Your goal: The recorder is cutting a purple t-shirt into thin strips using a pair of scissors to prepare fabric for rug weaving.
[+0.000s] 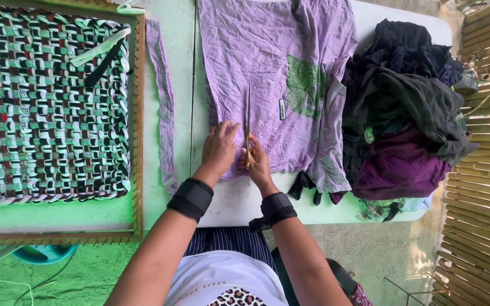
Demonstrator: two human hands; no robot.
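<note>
Two hands at the lower hem of a crumpled lilac cotton T-shirt spread flat on a white table.

The left hand lies flat on the shirt's lower edge, fingers together and pressed down; just beside it the right hand is closed around the handles of one pair of slim metal scissors, whose blades run up into the shirt's cloth between the two hands. Each wrist wears a black band — two in all. Left of the shirt lies one long lilac fabric strip, and further left one wooden frame holding a woven rag mat of green, black and white strips. Right of the shirt sits one heap of dark clothes — black, grey and purple.
</note>
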